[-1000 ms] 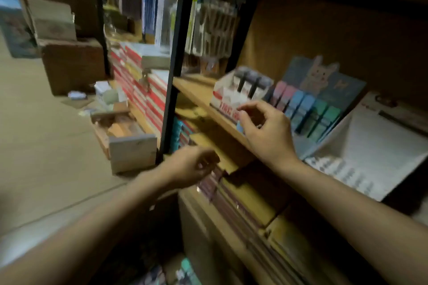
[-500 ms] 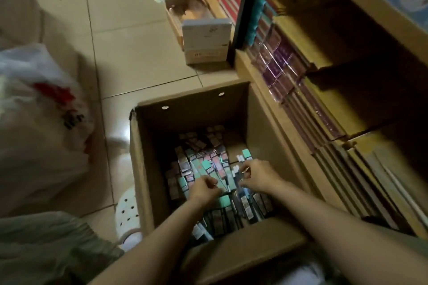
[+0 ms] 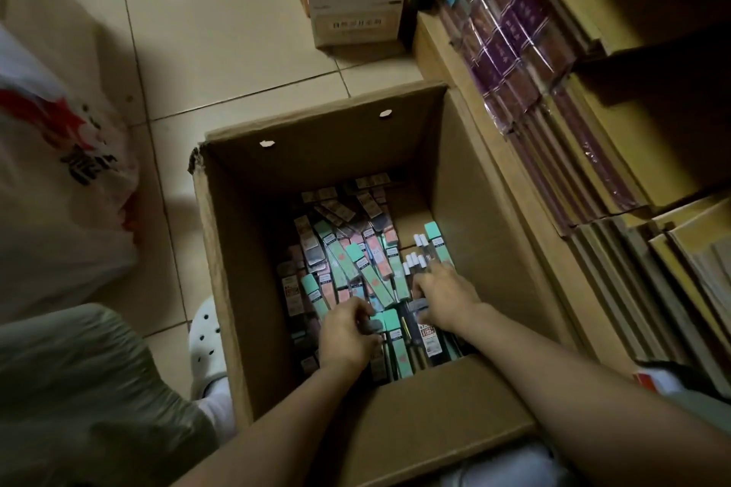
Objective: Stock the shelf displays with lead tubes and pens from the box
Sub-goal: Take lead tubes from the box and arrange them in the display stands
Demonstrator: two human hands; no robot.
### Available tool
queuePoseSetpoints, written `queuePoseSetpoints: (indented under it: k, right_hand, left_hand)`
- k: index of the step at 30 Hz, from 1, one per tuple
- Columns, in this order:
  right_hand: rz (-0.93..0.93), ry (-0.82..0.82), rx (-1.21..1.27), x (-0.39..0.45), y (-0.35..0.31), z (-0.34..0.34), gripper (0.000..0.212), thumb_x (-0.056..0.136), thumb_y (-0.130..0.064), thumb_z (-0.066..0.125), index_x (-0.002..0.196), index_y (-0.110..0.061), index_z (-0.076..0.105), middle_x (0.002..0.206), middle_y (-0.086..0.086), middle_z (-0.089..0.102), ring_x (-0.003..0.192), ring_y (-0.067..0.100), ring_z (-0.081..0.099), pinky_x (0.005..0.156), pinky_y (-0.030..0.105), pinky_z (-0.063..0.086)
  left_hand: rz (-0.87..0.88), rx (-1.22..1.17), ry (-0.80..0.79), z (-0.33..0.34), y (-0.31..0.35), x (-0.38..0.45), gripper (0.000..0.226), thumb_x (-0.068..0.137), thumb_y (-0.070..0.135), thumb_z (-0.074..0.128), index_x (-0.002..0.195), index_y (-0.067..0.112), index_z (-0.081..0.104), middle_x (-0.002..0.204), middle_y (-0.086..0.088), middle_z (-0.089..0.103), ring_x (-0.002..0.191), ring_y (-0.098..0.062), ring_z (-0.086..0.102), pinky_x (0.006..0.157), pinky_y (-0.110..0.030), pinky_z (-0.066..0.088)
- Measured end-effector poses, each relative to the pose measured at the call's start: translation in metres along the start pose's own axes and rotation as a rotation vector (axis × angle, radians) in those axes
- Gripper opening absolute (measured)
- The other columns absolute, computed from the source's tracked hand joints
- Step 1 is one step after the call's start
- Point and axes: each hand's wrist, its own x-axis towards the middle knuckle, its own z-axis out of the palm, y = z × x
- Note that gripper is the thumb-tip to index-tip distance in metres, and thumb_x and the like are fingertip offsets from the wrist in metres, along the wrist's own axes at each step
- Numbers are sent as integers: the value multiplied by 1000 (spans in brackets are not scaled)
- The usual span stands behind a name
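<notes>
Far on the left, a white plastic bag (image 3: 59, 178) with red marks slumps on the tiled floor (image 3: 221, 32). Next to it a white clog (image 3: 205, 344) stands just beside the cardboard box (image 3: 221, 273).

Down in the bottom of the box lie lots of lead tubes (image 3: 344, 261), small flat packs in green, pink and grey, all mixed up. Both hands are down among them. The left hand (image 3: 348, 336) has its fingers curled around a little grey pack. The right hand (image 3: 447, 300) has its fingers bent over a bunch of pens (image 3: 417, 255) with white caps, and its thumb pinches another grey pack.

The packs look light, hard and a bit slippery, so they should be easy to lift but could slide out. It seems best to pinch each one by its long flat sides, or scoop up a few together.

On the right stands the wooden shelf (image 3: 455, 63), with purple wrapped packs (image 3: 510, 43) and rows of notebooks (image 3: 641, 249).
</notes>
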Motion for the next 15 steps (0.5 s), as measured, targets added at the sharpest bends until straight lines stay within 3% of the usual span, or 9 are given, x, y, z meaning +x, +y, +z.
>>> queuePoseSetpoints:
  k: [2,6,11,15]
  right_hand:
    - [5,30,68,2,1,-2,33,80,-31,77,106,-21,60,125,3,49,120,22,43,100,37,43]
    - [5,49,284,2,1,-7,20,84,-23,74,92,-22,57,105,0,58,99,17,54,88,33,49]
    - [9,101,538,-10,-4,-15,12,91,-17,66,95,-18,56,87,0,63,80,14,61,75,34,55]
    - [-5,168,700,-21,-7,-31,9,92,-16,65,100,-18,59,86,5,64,81,20,63,71,33,52]
  left_hand:
    - [-28,-149,18,1,2,-2,28,83,-4,68,91,21,60,93,3,64,82,-1,64,71,-18,57]
    - [-134,-386,112,4,6,-7,21,84,3,70,95,19,63,96,2,65,94,-13,64,89,-33,54]
    - [-182,-583,108,2,12,-11,13,93,13,62,106,10,64,90,-6,67,91,-23,64,91,-44,54]
    - [-121,-645,176,-5,20,-12,13,98,18,53,109,20,58,106,-9,64,96,-24,64,85,-44,57]
